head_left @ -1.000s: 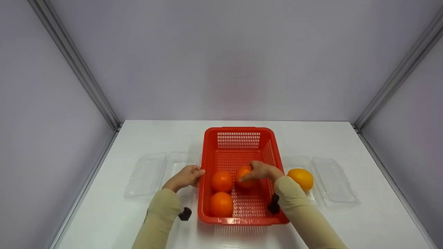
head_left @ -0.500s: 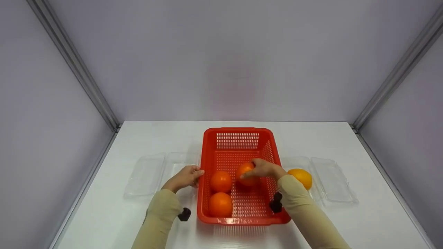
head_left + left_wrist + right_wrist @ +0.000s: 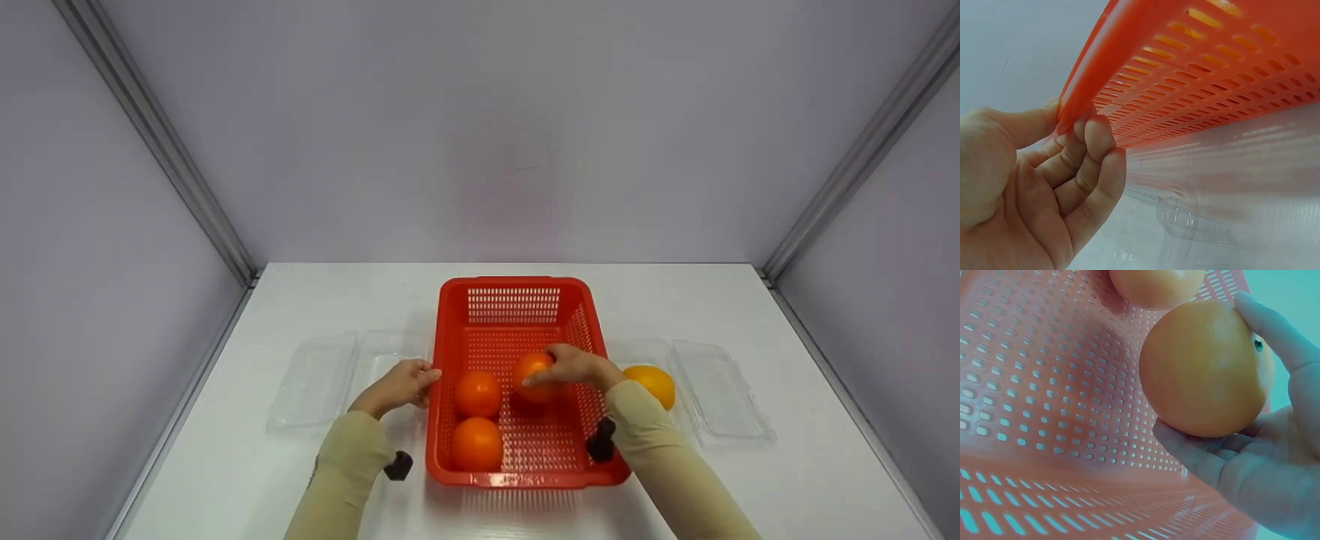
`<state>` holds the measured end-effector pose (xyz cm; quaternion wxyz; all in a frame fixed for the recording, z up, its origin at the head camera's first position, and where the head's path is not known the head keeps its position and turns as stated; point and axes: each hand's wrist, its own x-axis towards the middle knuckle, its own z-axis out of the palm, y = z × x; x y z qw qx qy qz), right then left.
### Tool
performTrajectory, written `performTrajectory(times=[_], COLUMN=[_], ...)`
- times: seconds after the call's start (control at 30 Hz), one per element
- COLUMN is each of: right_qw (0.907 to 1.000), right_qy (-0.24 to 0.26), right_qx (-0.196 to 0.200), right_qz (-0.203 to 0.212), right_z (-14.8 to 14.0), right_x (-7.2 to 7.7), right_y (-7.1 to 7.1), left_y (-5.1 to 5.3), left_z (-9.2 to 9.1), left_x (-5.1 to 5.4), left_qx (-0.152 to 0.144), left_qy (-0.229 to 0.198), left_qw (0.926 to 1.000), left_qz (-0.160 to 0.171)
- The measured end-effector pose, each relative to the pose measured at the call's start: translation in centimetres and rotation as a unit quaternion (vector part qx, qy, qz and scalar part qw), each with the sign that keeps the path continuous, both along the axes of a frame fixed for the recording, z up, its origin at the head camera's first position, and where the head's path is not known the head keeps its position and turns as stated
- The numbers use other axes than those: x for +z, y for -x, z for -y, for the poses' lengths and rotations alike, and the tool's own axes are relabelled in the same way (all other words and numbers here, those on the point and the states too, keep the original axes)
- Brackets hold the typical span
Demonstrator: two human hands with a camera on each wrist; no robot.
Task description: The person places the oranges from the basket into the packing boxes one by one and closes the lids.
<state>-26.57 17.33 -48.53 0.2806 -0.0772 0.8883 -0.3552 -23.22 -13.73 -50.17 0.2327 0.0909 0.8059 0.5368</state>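
A red slotted plastic basket (image 3: 517, 480) stands mid-table. My left hand (image 3: 401, 384) pinches its left rim; in the left wrist view the thumb (image 3: 1033, 125) lies on the outer lip with the fingers curled beneath. Inside the basket my right hand (image 3: 574, 367) grips an orange (image 3: 531, 373). The right wrist view shows this orange (image 3: 1202, 371) between thumb and fingers, its green stem spot near the thumb. Two more oranges, one (image 3: 478, 394) in front of the other (image 3: 477, 444) as seen from the far side, rest along the basket's left side.
Clear plastic clamshell boxes lie opened on both sides: a left one (image 3: 315, 382) and a right one (image 3: 724, 390). A yellow-orange fruit (image 3: 652, 385) sits in the right box, partly behind the right sleeve. Pale walls (image 3: 510, 135) enclose the white table (image 3: 360, 292).
My right hand has lifted slightly with the orange in its grip. The left hand stays at the basket rim, and the whole scene has shifted a little in the head view.
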Motion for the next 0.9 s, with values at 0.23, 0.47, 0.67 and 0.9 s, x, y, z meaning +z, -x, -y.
performTrajectory(times=[0.23,0.47,0.67,0.9], right_qw=[0.9999,0.9999,0.9997,0.9999], right_qy=[-0.005,0.002,0.005,0.011], right_qx=[0.006,-0.011,-0.022,-0.012], right_qz=[-0.009,0.003,0.008,-0.002], right_z=[-0.4,-0.61,-0.79,-0.96], right_x=[0.03,0.37,0.5,0.49], right_y=[-0.05,-0.36,-0.51,-0.56], left_y=[-0.01,0.01,0.01,-0.06], left_z=[-0.24,-0.32,-0.4,-0.38], left_x=[-0.03,0.09,0.14,0.19], left_qx=[0.001,0.002,0.006,0.004], left_qy=[-0.002,0.005,0.008,0.01], left_qw=[1.0,1.0,0.9999,0.9999], left_qz=[0.002,0.004,0.01,0.003])
